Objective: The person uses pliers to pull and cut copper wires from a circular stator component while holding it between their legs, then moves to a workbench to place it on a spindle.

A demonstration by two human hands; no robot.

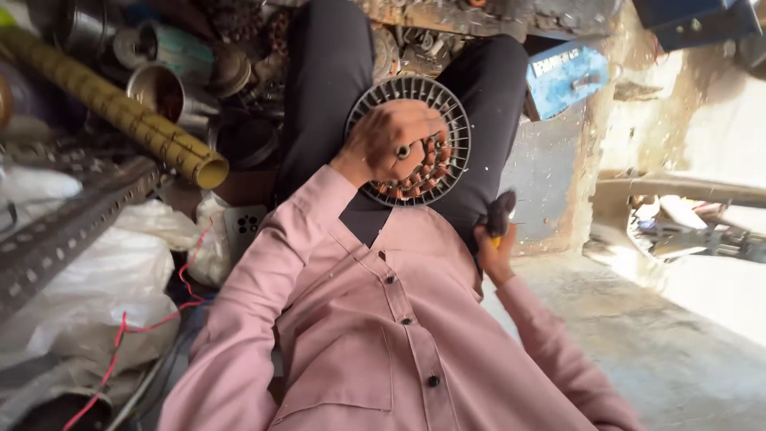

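Pink shirt (383, 335) fills the bottom of my view, buttons running down the middle, and past it my dark trousers (335, 72) stretch toward twelve o'clock.

On my lap sits the round motor part (447, 120), a grey ribbed ring with copper windings inside. My left hand (395, 144) lies flat over its face, fingers (431, 152) spread and curled onto the windings, pressing it against my thigh. My right hand (496, 243), at about four o'clock from the ring, is closed around a tool with a dark grip (501, 211); its working end is hidden, so I cannot tell what kind it is.

My worry: the ring rests only on cloth and could roll off toward the concrete floor (638, 335) if my left hand lifts. A tool slipping across the copper could nick the wire, or my fingertips lying right on it.

At ten o'clock, metal cans (159, 88) lie tipped in the clutter; the open one looks dark and I cannot see anything inside. A yellow ribbed tube (128, 120) lies open-ended beside them, and a blue box (562, 76) sits at one o'clock, its contents hidden.
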